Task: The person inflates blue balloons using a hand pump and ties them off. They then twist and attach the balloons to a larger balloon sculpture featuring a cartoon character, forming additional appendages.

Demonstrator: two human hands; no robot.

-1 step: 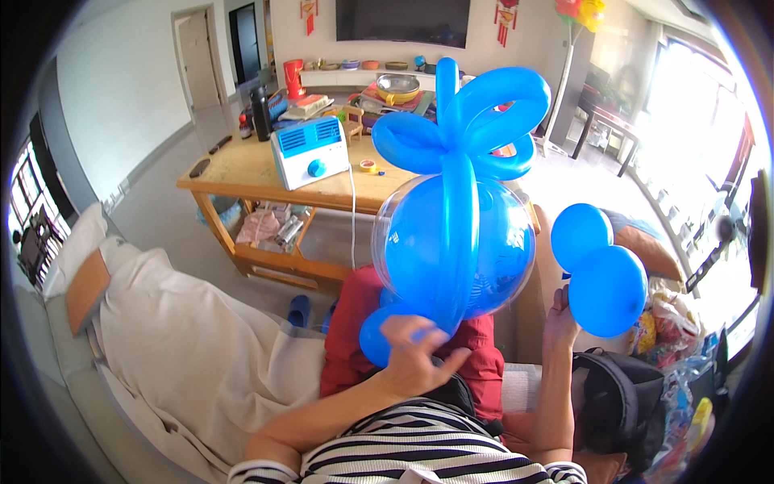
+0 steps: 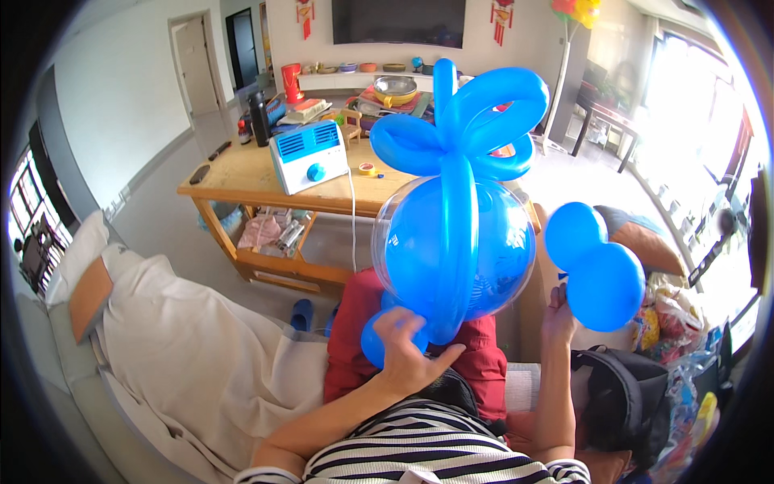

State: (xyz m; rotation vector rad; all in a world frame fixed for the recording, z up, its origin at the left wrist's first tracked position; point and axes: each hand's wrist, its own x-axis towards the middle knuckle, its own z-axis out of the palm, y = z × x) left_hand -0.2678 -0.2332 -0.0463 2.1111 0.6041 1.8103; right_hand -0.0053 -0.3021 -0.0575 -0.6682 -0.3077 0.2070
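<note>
A large clear balloon point(image 2: 524, 242) with blue balloons inside stands over my lap. A long blue balloon point(image 2: 458, 250) runs down its near side, and blue balloon loops point(image 2: 500, 109) rise from its top like a bow. Small round blue balloons point(image 2: 385, 343) sit at its lower left. My left hand point(image 2: 407, 355) is beside these, fingers raised and thumb stretched away, gripping nothing visible. My right hand point(image 2: 558, 316), raised at the right, has its fingers closed at the lower left of a pair of round blue balloons point(image 2: 606, 286). The exact hold is partly hidden behind the balloon.
Ahead is a wooden table point(image 2: 242, 173) with a white-and-blue fan unit point(image 2: 309, 157), tape roll point(image 2: 367, 168) and black bottle point(image 2: 259, 119). A beige cover point(image 2: 193, 339) drapes the sofa at left. At right are a black backpack point(image 2: 625, 387) and plastic bags point(image 2: 685, 395).
The balloon pair in my right hand has shifted slightly left and up. My left fingers, blurred before, are now clearer and a little higher. The large balloon has hardly moved.
</note>
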